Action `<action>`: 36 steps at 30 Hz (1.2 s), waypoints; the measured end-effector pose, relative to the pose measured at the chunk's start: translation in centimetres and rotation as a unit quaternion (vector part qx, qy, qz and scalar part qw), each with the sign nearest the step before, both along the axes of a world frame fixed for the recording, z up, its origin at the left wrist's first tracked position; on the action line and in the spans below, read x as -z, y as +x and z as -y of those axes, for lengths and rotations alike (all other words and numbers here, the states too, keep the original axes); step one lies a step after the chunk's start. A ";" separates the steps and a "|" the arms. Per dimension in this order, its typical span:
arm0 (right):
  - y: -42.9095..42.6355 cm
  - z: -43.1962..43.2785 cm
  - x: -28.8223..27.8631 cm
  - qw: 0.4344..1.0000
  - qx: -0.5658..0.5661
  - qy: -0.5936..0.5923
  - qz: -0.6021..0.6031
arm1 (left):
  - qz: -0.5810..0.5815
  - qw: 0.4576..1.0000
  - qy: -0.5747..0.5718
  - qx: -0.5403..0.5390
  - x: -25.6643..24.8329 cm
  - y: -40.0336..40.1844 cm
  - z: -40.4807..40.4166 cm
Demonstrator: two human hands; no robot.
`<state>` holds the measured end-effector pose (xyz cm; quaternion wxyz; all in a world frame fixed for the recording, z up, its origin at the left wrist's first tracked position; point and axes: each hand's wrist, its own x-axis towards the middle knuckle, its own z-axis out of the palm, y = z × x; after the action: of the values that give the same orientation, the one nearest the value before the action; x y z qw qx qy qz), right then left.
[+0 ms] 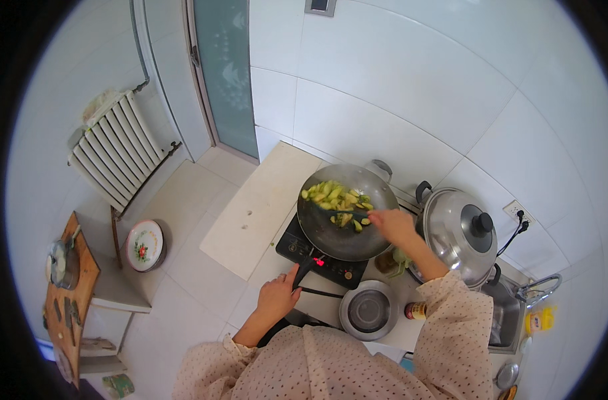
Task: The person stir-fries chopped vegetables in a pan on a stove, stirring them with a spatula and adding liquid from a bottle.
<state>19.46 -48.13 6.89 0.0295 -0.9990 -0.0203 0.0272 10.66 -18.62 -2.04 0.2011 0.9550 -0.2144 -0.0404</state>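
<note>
A large metal wok (334,245) rests on a black induction cooktop (290,241) whose red display is lit. Sliced green vegetable pieces (334,197) lie in the wok, mostly in its upper left part. My left hand (278,298) is closed around the wok's black handle (304,271). My right hand (390,226) grips a dark spatula (346,213), held low over the wok among the pieces; its tip is partly hidden by them.
Right of the wok stands a lidded steel pot (446,225), with a sink (508,300) beyond it. A metal bowl (369,306), a small jar (415,310) and a green-handled container (398,261) are nearby. An enamel basin (145,245) and wooden board (84,295) are at left.
</note>
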 end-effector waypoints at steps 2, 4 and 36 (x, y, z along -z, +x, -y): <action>1.1 0.8 -1.2 1.000 0.003 -0.010 -0.003 | -0.015 1.000 0.006 -0.011 0.1 0.0 -0.2; 1.9 1.0 -2.5 0.999 0.017 -0.041 -0.011 | -0.010 1.000 -0.012 -0.022 0.4 -0.2 -0.3; 2.7 0.6 -1.0 0.980 -0.118 -0.142 0.078 | 0.009 0.998 -0.033 0.051 1.9 1.0 -0.5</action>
<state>22.13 -48.70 7.84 -0.1178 -0.9827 -0.1360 -0.0448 11.67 -18.10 -3.98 0.2277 0.9360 -0.2663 -0.0347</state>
